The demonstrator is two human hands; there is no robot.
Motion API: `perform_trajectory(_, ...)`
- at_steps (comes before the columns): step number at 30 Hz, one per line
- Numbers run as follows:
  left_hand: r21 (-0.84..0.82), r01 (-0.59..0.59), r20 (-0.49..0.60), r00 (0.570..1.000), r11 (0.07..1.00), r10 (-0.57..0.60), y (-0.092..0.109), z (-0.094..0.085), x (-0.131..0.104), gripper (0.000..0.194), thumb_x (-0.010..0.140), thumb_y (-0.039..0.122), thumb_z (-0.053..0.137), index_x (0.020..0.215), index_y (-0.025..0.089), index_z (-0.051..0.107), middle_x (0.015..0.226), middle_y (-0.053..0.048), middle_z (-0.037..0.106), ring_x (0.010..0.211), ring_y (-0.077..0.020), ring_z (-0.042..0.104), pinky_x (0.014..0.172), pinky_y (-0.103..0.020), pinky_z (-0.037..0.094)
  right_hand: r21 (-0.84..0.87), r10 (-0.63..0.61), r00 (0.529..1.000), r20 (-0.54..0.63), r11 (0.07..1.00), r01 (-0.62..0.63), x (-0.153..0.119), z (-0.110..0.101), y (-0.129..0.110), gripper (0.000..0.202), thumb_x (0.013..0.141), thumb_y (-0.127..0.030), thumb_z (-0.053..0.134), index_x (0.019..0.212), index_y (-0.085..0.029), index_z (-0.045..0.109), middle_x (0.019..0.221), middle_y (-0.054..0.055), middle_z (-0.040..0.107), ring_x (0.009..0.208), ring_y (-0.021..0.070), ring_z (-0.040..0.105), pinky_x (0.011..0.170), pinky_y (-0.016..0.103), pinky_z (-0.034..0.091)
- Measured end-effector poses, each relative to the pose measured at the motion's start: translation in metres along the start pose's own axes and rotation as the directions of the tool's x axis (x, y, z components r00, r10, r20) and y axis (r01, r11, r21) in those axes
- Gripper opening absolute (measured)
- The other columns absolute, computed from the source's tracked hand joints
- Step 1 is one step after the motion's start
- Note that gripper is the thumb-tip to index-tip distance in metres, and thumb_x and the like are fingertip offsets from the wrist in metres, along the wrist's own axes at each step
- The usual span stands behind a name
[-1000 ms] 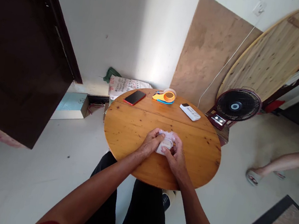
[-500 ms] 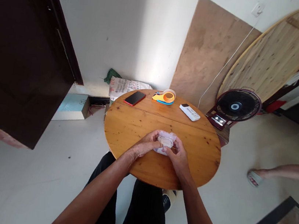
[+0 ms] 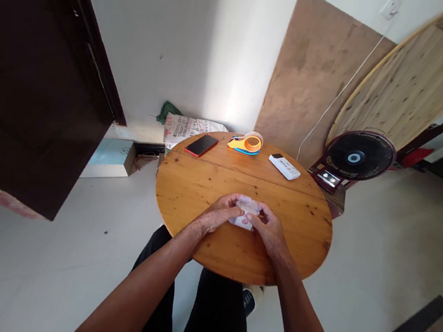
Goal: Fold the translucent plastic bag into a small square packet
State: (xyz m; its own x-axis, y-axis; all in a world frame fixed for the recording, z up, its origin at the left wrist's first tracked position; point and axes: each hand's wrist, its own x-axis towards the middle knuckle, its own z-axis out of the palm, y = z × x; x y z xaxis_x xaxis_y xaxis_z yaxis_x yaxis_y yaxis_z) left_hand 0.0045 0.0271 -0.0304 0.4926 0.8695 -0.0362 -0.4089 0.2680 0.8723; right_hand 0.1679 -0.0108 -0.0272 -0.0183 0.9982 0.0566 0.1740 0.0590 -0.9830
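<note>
Head-worn camera, single view, directed forward and steeply down from above the wearer's legs (image 3: 218, 319). The round table (image 3: 188, 194) lies near, at mid-field; the wall (image 3: 164, 15) stands farther off, across the upper field.

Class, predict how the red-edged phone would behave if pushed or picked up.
The phone would probably slide rather than roll, as it lies flat on the table. Its slab shape suggests stiffness; its smooth-looking dark face may be slippery.
</note>
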Motion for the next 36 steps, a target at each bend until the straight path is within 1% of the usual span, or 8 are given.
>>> perform_trajectory(4, 0.029, -0.007, -0.043, 0.999, 1.0, 0.008, 0.0, 0.0, 0.001, 0.035, 0.058, 0.012, 0.067, 0.092, 0.014, 0.062, 0.089, -0.001, 0.068, 0.074, -0.0106, 0.06, 0.07, -0.022, 0.046, -0.079, -0.049, 0.998, -0.025, 0.996, 0.047, -0.001, -0.001, 0.002, 0.041, 0.074, -0.043, 0.067, 0.107, -0.02, 0.063, 0.098, 0.006, 0.068, 0.078, 0.0186, 0.063, 0.066, 0.03, 0.052)
perform_trajectory(7, 0.081, -0.016, -0.05, 0.999, 0.997, 0.02, -0.001, 0.0, 0.0, 0.032, 0.059, 0.016, 0.068, 0.09, 0.014, 0.063, 0.086, 0.0, 0.067, 0.071, -0.0103, 0.059, 0.067, -0.022, 0.045, -0.195, -0.154, 0.986, -0.057, 0.971, 0.14, -0.003, -0.002, 0.002, 0.035, 0.076, -0.042, 0.065, 0.105, -0.022, 0.066, 0.103, 0.006, 0.067, 0.089, 0.0209, 0.062, 0.073, 0.032, 0.051)
perform_trajectory(11, 0.119, -0.017, -0.058, 0.998, 0.993, 0.024, -0.001, 0.001, -0.001, 0.03, 0.061, 0.021, 0.071, 0.09, 0.014, 0.064, 0.091, -0.002, 0.067, 0.075, -0.0112, 0.059, 0.072, -0.024, 0.044, -0.257, -0.25, 0.966, -0.07, 0.94, 0.225, -0.004, -0.001, 0.002, 0.03, 0.079, -0.042, 0.063, 0.102, -0.023, 0.068, 0.105, 0.006, 0.066, 0.095, 0.0217, 0.061, 0.077, 0.033, 0.051)
perform_trajectory(15, 0.169, -0.05, -0.05, 0.997, 0.984, 0.059, 0.0, 0.002, -0.002, 0.029, 0.063, 0.027, 0.074, 0.088, 0.014, 0.066, 0.103, -0.004, 0.067, 0.085, -0.0137, 0.06, 0.08, -0.026, 0.044, -0.279, -0.272, 0.959, -0.072, 0.929, 0.243, -0.004, 0.001, 0.006, 0.029, 0.082, -0.042, 0.06, 0.103, -0.023, 0.067, 0.108, 0.007, 0.064, 0.098, 0.0215, 0.06, 0.079, 0.033, 0.051)
perform_trajectory(22, 0.257, -0.146, -0.007, 0.988, 0.955, 0.153, -0.003, 0.001, 0.0, 0.029, 0.069, 0.033, 0.07, 0.092, 0.014, 0.067, 0.104, -0.005, 0.067, 0.088, -0.0149, 0.06, 0.081, -0.026, 0.044, -0.392, -0.348, 0.934, -0.077, 0.872, 0.293, -0.005, 0.005, 0.009, 0.03, 0.087, -0.037, 0.053, 0.11, -0.022, 0.064, 0.113, 0.009, 0.063, 0.107, 0.0223, 0.057, 0.094, 0.038, 0.045)
perform_trajectory(28, 0.268, -0.163, -0.02, 0.984, 0.95, 0.174, -0.008, 0.001, 0.002, 0.026, 0.073, 0.03, 0.066, 0.093, 0.014, 0.064, 0.098, -0.004, 0.066, 0.084, -0.0133, 0.059, 0.077, -0.024, 0.045, -0.4, -0.298, 0.944, -0.139, 0.889, 0.222, -0.01, 0.006, 0.011, 0.047, 0.085, -0.039, 0.057, 0.128, -0.022, 0.051, 0.127, 0.01, 0.059, 0.115, 0.0248, 0.055, 0.099, 0.042, 0.042)
perform_trajectory(33, 0.241, -0.121, -0.043, 0.99, 0.963, 0.135, -0.008, 0.003, 0.003, 0.028, 0.069, 0.028, 0.067, 0.093, 0.014, 0.061, 0.089, -0.002, 0.065, 0.071, -0.01, 0.056, 0.067, -0.021, 0.044, -0.34, -0.294, 0.934, -0.203, 0.916, 0.214, -0.012, 0.002, 0.008, 0.036, 0.088, -0.039, 0.051, 0.118, -0.021, 0.059, 0.12, 0.009, 0.063, 0.109, 0.0235, 0.058, 0.095, 0.04, 0.045)
perform_trajectory(36, 0.209, -0.109, -0.032, 0.992, 0.972, 0.119, -0.007, 0.004, 0.002, 0.03, 0.068, 0.028, 0.068, 0.094, 0.014, 0.06, 0.083, 0.0, 0.063, 0.066, -0.0089, 0.055, 0.065, -0.021, 0.043, -0.368, -0.328, 0.92, -0.216, 0.9, 0.234, -0.008, -0.002, 0.002, 0.031, 0.089, -0.038, 0.05, 0.109, -0.021, 0.064, 0.112, 0.008, 0.067, 0.103, 0.0233, 0.06, 0.094, 0.04, 0.046)
